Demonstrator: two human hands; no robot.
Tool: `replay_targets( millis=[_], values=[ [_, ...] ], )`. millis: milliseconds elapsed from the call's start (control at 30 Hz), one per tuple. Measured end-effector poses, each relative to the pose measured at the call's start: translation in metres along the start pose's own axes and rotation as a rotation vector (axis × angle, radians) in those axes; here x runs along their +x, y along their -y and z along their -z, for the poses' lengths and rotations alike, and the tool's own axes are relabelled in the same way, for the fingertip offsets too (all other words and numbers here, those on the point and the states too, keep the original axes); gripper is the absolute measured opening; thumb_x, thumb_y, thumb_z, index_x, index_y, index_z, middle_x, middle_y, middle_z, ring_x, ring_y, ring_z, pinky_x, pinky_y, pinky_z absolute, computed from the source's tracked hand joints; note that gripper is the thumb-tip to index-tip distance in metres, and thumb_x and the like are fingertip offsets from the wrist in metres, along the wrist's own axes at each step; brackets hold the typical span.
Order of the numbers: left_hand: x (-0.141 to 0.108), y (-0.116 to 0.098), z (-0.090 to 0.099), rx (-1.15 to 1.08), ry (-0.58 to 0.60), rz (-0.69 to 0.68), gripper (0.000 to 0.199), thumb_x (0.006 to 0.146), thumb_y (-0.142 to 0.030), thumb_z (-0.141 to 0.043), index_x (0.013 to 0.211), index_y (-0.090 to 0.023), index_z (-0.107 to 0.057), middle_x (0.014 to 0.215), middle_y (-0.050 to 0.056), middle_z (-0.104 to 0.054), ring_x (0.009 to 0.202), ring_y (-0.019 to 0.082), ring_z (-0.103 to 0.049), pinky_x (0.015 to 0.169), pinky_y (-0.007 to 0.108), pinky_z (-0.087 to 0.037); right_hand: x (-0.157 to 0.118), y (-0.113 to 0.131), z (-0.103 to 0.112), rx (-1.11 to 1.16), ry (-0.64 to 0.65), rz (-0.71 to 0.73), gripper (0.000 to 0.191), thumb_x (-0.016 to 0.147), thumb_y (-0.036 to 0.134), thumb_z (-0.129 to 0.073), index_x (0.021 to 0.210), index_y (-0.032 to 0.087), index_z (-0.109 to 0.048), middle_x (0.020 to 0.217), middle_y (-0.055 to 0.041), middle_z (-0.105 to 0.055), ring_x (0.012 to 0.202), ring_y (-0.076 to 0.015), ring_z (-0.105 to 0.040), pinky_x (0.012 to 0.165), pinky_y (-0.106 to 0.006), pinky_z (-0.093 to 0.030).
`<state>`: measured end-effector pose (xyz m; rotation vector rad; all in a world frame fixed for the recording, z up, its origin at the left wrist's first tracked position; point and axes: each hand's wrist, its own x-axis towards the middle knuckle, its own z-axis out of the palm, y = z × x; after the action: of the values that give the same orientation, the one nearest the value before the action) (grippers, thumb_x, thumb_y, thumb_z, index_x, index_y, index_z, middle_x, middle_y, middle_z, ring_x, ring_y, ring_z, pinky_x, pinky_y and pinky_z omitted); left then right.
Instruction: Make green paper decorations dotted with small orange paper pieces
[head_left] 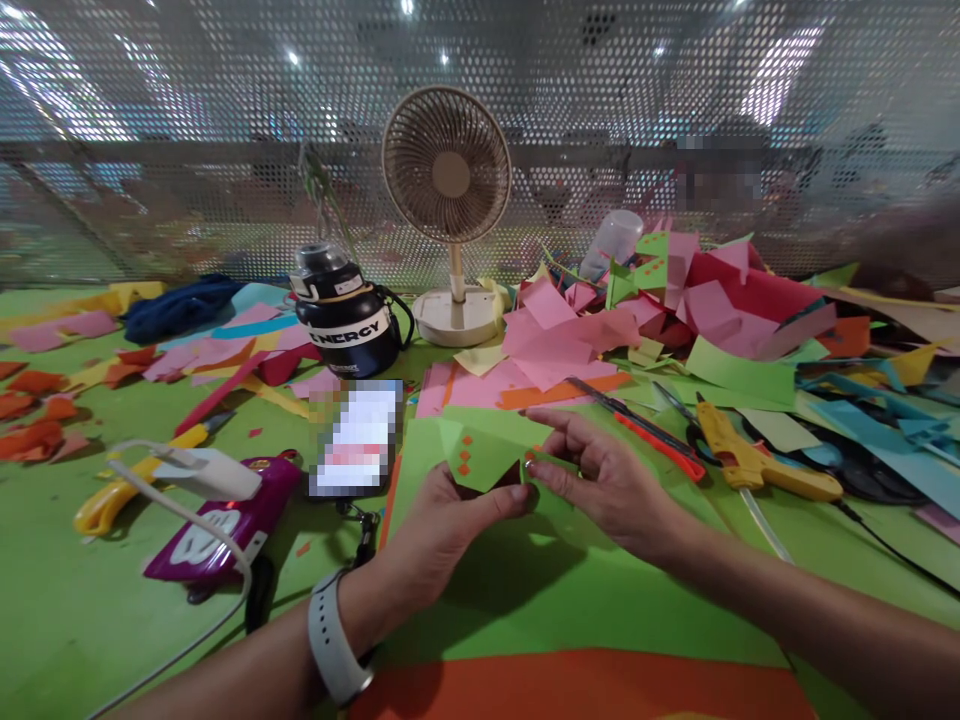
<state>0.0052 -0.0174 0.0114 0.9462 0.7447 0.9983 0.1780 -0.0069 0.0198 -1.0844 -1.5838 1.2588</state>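
Note:
Between my hands is a piece of green paper (495,450), folded, with small orange diamonds in a column on its left side. My left hand (465,520) has its thumb along the paper's lower edge, the fingers behind and hidden. On the right edge, my right hand (592,480) pinches the paper between thumb and fingers; a tiny orange bit shows near the fingertips. Beneath both hands lie a large green sheet (600,600) and, nearer me, an orange sheet (585,685). A pale watch strap circles my left wrist.
Left are a phone (358,440), a purple power strip (225,530) with a white charger, and a black bottle (346,320). A fan (450,170) stands behind. Right lie a red-handled cutter (660,445), a yellow glue gun (757,460) and heaped pink paper scraps (562,335).

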Motion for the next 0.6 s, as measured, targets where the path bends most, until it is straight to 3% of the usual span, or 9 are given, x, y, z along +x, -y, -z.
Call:
replay_targets(
  millis=[200, 300, 600],
  values=[
    [-0.0005, -0.0011, 0.0014, -0.029, -0.065, 0.052, 0.016, 0.069, -0.019, -0.079, 0.084, -0.017, -0.072, 0.077, 0.001, -0.072, 0.067, 0.011, -0.063, 0.066, 0.022, -0.051, 0.0011, 0.0049, 0.0048, 0.097, 0.033, -0.029, 0.044, 0.083, 0.033, -0.059, 0.123, 0.019, -0.048, 0.078, 0.0017, -0.054, 0.071, -0.0122, -0.055, 0.065, -0.027, -0.044],
    [-0.0007, -0.0004, 0.0027, -0.052, -0.067, 0.062, 0.022, 0.069, -0.022, -0.079, 0.089, -0.017, -0.072, 0.087, 0.004, -0.074, 0.075, 0.016, -0.066, 0.071, 0.026, -0.053, 0.0010, 0.0039, 0.0046, 0.049, 0.008, 0.022, 0.045, 0.081, 0.028, -0.061, 0.123, 0.019, -0.048, 0.077, 0.0024, -0.054, 0.071, -0.0119, -0.054, 0.067, -0.027, -0.044],
    [0.0004, 0.0058, 0.0033, 0.006, -0.114, -0.033, 0.029, 0.071, -0.022, -0.078, 0.098, -0.020, -0.069, 0.100, 0.005, -0.073, 0.086, 0.017, -0.067, 0.077, 0.028, -0.052, -0.0041, 0.0002, -0.0022, 0.037, 0.038, 0.033, 0.045, 0.083, 0.026, -0.056, 0.127, 0.019, -0.044, 0.082, -0.0001, -0.058, 0.076, -0.0139, -0.058, 0.070, -0.029, -0.046]
  ],
)
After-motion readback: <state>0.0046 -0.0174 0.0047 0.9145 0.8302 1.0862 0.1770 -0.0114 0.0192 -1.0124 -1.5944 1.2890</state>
